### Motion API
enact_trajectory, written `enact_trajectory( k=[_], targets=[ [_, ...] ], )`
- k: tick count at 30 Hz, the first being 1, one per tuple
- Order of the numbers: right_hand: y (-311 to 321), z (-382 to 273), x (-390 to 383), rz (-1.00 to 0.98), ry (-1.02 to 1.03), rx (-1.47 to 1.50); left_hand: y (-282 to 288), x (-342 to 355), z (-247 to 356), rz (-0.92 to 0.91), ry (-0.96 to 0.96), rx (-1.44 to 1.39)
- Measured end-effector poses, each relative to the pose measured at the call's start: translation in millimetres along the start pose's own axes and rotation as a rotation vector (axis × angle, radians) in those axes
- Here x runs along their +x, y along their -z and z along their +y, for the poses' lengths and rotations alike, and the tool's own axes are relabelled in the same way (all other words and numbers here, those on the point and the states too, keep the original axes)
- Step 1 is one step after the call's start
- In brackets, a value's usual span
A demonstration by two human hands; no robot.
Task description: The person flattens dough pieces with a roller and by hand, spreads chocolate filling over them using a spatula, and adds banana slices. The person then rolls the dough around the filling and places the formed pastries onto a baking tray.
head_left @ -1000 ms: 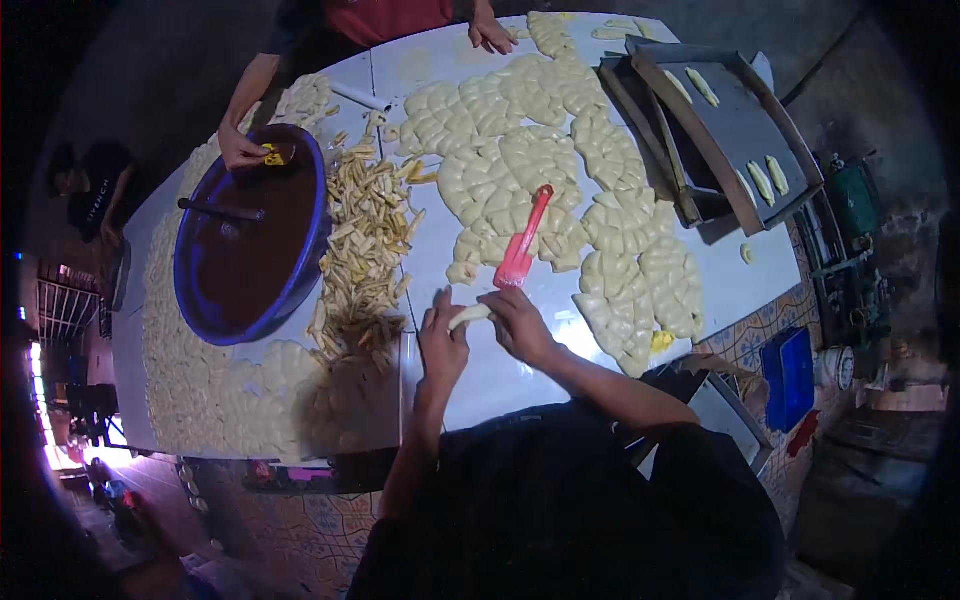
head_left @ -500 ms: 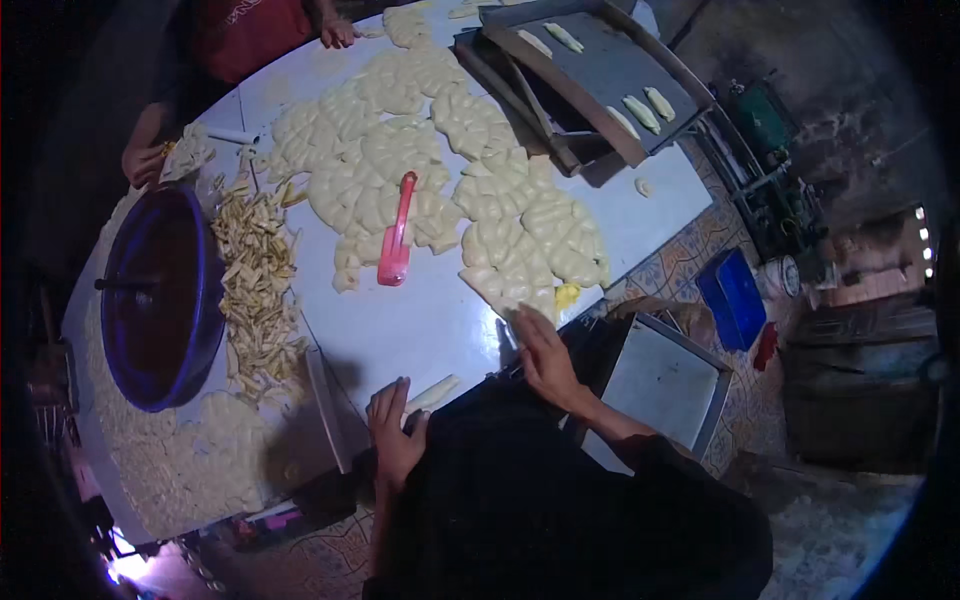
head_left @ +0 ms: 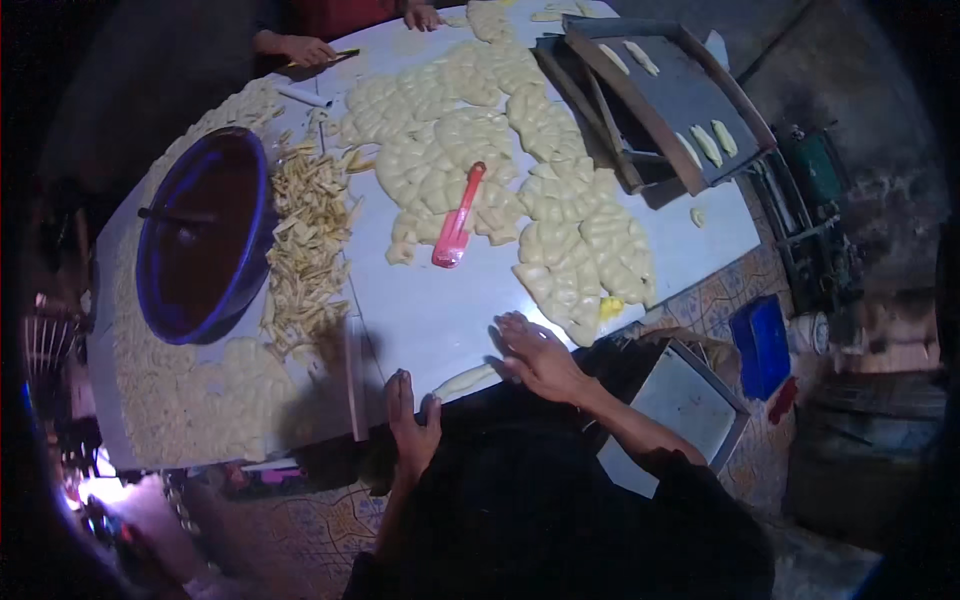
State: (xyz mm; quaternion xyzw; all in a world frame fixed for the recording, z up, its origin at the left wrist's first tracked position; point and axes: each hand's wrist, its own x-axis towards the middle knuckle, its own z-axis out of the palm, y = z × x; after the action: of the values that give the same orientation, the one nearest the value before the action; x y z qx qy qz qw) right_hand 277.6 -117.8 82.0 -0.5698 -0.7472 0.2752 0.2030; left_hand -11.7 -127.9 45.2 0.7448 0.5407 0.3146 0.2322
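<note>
A thin pale roll of dough (head_left: 465, 381) lies along the near edge of the white table, between my two hands. My left hand (head_left: 412, 418) is at its left end, open, fingers stretched and thumb apart. At the other end my right hand (head_left: 540, 360) is open over the tabletop, fingers stretched forward. Whether its palm touches the roll I cannot tell. Beyond it spreads a sheet of soft, cut dough pieces (head_left: 560, 265), with a yellow lump (head_left: 610, 308) at its near right corner. A red spatula (head_left: 458, 225) rests partly on the dough.
To the left stands a blue-rimmed basin (head_left: 205, 235) of brown contents, beside a pile of pale yellow strips (head_left: 305, 240). A metal tray (head_left: 690, 85) with several dough rolls sits at the far right. Another tray (head_left: 670, 400) is below my right arm. A co-worker's hand (head_left: 308, 50) is across the table.
My right hand has moved back from the dough sheet's near edge toward the thin roll. My left hand stays at the roll's left end. The co-worker's hand has shifted along the far edge.
</note>
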Motion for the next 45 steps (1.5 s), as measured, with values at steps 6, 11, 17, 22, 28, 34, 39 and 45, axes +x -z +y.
enact_trajectory(
  k=[6,11,17,22,28,34,39,45],
  targets=[
    [-93,-32,131,-0.170,0.443,-0.332,3,18,-23,0.245,0.091,-0.133],
    [-47,-1,136,-0.344,0.461,-0.426,-9,16,-35,0.413,0.058,-0.141],
    [-100,-46,140,-0.363,0.663,-0.348,-9,13,-36,0.507,0.034,-0.100],
    [-32,19,152,-0.272,0.506,-0.379,-16,27,-28,0.507,0.031,-0.151],
    [-82,-2,112,-0.351,0.618,-0.053,-35,-6,-68,0.434,0.390,-0.074],
    [116,87,33,0.464,-0.381,0.572,-29,-3,-57,0.614,0.261,0.094],
    [219,328,-31,1.107,-0.727,-0.532,-39,13,-50,0.594,0.266,0.087],
    [190,321,-6,0.882,-0.581,-0.155,-29,5,-46,0.480,0.335,-0.035]
  ],
)
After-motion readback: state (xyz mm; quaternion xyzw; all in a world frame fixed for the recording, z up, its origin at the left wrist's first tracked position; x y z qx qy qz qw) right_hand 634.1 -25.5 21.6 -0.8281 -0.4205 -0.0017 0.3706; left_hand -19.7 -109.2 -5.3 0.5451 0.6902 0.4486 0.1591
